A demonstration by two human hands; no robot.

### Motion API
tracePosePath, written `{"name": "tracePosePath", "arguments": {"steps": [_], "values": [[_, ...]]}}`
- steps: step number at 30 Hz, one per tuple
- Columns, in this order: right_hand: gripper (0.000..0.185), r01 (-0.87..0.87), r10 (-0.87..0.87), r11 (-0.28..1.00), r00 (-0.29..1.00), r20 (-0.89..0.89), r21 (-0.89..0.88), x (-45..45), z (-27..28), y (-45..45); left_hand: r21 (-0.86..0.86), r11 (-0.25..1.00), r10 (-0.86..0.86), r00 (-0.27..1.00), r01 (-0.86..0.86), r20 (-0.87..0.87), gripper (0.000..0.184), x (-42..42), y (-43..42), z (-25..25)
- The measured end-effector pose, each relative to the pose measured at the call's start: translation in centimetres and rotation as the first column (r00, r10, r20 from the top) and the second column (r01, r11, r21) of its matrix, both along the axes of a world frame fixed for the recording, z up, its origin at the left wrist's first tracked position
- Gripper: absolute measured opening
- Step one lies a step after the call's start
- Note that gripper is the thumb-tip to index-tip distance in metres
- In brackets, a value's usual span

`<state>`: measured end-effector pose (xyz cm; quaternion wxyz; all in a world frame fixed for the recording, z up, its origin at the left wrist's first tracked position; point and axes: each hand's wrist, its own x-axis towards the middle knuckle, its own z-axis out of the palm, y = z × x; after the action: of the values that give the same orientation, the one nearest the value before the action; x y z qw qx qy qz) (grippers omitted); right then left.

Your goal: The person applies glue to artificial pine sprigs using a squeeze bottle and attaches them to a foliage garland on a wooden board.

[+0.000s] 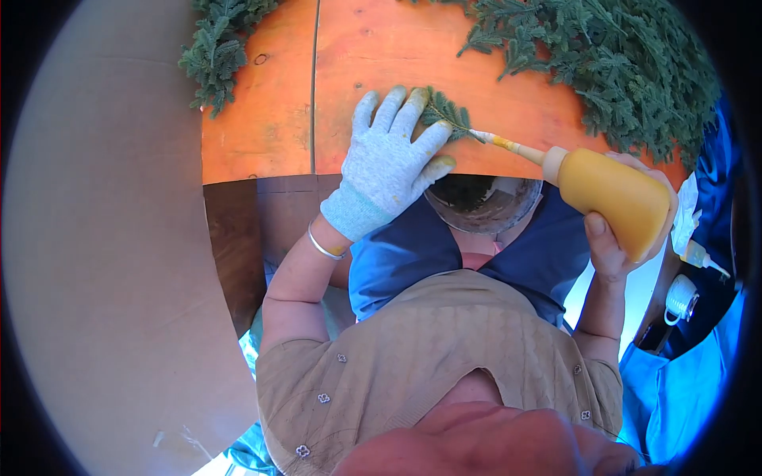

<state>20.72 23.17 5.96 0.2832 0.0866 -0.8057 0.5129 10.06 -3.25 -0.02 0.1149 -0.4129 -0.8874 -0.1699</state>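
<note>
On the orange board (pixel 381 55) my left hand (pixel 389 155), in a pale grey glove with yellow stains, lies with its fingers spread. Its index finger and thumb are beside a small green sprig (pixel 446 115), and the fingertips touch or cover the sprig's left edge. My bare right hand (pixel 615 250) is wrapped round a squeeze bottle (pixel 615 198) of yellow-orange liquid, held tilted. The bottle's long nozzle points left, and its tip meets the stem end of the sprig.
A large heap of green sprigs (pixel 635 71) covers the board's right side, with more sprigs (pixel 218 51) at the left. A bucket (pixel 484 206) sits below the board's front edge. At the right are a second small bottle (pixel 697 255) and a white cup (pixel 680 297). Brown cardboard (pixel 119 238) fills the left.
</note>
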Motion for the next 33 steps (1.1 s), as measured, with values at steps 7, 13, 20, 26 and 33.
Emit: {"name": "tracePosePath", "arguments": {"steps": [7, 13, 20, 26, 33], "values": [[0.073, 0.027, -0.027, 0.999, 0.999, -0.017, -0.029, 1.4, -0.3, 1.1, 0.108, 0.993, 0.054, 0.998, -0.051, -0.025, 0.031, -0.3, 1.4, -0.6], [0.070, 0.134, -0.134, 0.991, 0.991, -0.015, 0.012, 5.0, -0.3, 5.0, 0.185, 0.983, 0.027, 0.981, 0.009, -0.194, 0.031, 5.2, 1.5, 1.2], [0.069, 0.304, -0.305, 0.952, 0.952, -0.036, -0.014, 7.6, -2.0, 6.9, 0.180, 0.972, -0.149, 0.989, 0.150, -0.018, 0.035, 7.1, 4.9, 0.6], [0.070, 0.312, -0.321, 0.942, 0.945, -0.062, -0.121, 8.0, -2.4, 6.8, 0.493, 0.858, 0.111, 0.989, -0.144, 0.096, 0.034, -8.1, 8.1, 1.0], [0.069, 0.249, -0.270, 0.951, 0.958, -0.097, -0.184, 7.4, -2.6, 7.4, 0.395, 0.748, 0.243, 0.774, -0.533, 0.585, 0.018, -3.9, 3.5, 2.5]]}}
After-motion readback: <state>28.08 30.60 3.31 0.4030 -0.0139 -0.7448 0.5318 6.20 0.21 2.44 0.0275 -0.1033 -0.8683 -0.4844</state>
